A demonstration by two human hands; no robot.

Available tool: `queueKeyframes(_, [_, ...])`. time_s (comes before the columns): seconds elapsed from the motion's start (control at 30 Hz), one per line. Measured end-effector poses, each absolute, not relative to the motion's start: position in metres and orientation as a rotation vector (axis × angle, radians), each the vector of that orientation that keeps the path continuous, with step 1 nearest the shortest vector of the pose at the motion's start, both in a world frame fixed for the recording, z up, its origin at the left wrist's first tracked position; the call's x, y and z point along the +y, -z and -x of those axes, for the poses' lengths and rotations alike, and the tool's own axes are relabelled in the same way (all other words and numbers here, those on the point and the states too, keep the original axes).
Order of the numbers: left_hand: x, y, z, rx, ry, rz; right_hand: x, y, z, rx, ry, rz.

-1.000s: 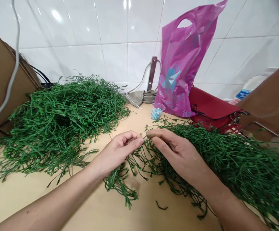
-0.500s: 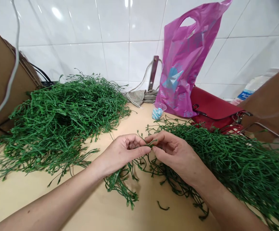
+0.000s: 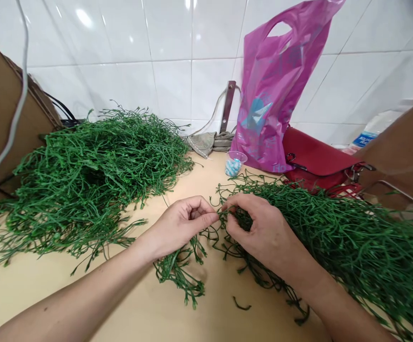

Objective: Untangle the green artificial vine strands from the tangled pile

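My left hand point(image 3: 185, 223) pinches a thin green artificial plant stem point(image 3: 223, 211) between thumb and forefinger. My right hand point(image 3: 263, 230) is close to it on the other side, its thumb and fingertips at the stem's right end. Under the left wrist lies a small bunch of green stems point(image 3: 183, 275) with forked, bud-like tips. A large heap of such stems point(image 3: 349, 232) spreads beneath and beyond the right forearm. Another big heap point(image 3: 103, 161) stands at the left. One short loose piece point(image 3: 241, 305) rests on the table point(image 3: 213, 323).
Against the tiled wall point(image 3: 171, 38) stands a pink plastic bag point(image 3: 267, 95). Beside it are a small clear cup point(image 3: 235, 164) with blue-and-white contents and a red handbag point(image 3: 320, 154). A cardboard box point(image 3: 0, 104) and white cable point(image 3: 19, 104) are at left; brown cardboard point(image 3: 402, 152) is at right.
My hands have drawn slightly apart at the fingertips, with the thin stem between them. The right hand's fingers are more arched. The heaps have stayed put.
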State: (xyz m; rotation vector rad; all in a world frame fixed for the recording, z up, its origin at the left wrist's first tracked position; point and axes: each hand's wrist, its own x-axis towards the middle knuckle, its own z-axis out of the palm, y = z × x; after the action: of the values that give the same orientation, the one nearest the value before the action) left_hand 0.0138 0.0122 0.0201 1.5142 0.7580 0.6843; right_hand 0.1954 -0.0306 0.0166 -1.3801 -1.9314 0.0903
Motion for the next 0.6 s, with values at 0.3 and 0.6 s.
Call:
queueKeyframes(0.3, [0.012,-0.023,-0.012,0.807,-0.745,-1.427,-0.018,-0.012,-0.248,-1.627,0.015,1.627])
queueKeyframes(0.6, [0.018,-0.022,-0.013,0.839,-0.741,-1.260,-0.026,-0.020,-0.219,-1.803,-0.014,1.255])
